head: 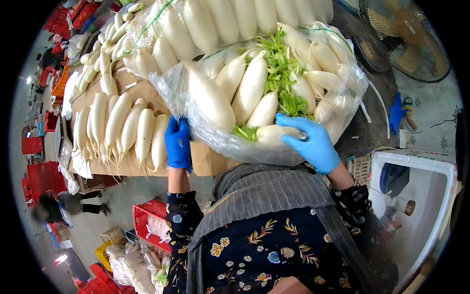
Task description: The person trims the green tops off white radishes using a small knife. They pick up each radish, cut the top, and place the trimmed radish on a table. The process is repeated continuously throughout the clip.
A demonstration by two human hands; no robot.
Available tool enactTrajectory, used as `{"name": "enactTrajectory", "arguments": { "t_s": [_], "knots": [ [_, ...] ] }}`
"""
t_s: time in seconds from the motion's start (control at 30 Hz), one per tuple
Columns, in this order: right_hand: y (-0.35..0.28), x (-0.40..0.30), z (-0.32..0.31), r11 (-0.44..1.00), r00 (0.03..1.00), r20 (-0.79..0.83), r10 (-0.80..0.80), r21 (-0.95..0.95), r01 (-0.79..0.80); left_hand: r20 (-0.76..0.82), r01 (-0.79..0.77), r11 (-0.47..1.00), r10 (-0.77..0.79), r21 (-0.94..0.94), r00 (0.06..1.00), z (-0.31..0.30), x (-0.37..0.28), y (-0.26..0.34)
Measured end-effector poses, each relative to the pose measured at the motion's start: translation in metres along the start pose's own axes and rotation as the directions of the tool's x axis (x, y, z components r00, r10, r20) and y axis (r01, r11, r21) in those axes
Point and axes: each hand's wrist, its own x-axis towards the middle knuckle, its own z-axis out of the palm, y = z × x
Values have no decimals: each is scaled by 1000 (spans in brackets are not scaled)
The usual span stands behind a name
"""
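Note:
A clear plastic bag (253, 156) lies open before me, filled with white radishes (250, 90) and some leafy radish greens (281, 73). At the bag's left side my left hand (178, 141), in a dark blue glove, is closed on the plastic edge. My right hand (312, 141), in a light blue glove, reaches into the front of the bag. Its thumb and fingers are around the right end of a radish (271, 135) that lies crosswise. A small shiny spot shows beside the thumb; I cannot tell what it is.
Loose radishes (119, 121) lie in a row on cardboard (128, 167) at the left. Behind the bag stands another packed bag of radishes (200, 25). A fan (407, 33) is at the back right, above a white foam box (413, 161). A red crate (147, 217) is on the floor.

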Motion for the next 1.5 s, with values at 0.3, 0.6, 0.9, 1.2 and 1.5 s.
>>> {"name": "enactTrajectory", "arguments": {
  "t_s": [0.3,0.6,0.9,1.2,1.5],
  "knots": [
    [3,48,1,817,867,495,-61,-475,328,40,4,1000,-5,8,999,-16,-3,2],
    [18,57,-62,979,998,-27,56,195,-50,74,-407,908,415,-99,907,45,-56,101],
    [16,66,-44,841,979,-164,120,541,-12,723,304,914,-19,-267,691,198,1,47],
    [24,-6,-29,832,939,-70,337,489,-262,719,598,454,152,-660,678,149,35,57],
    [3,20,-72,887,956,-221,192,457,-72,798,743,315,94,-591,595,127,47,88]
  ]
}}
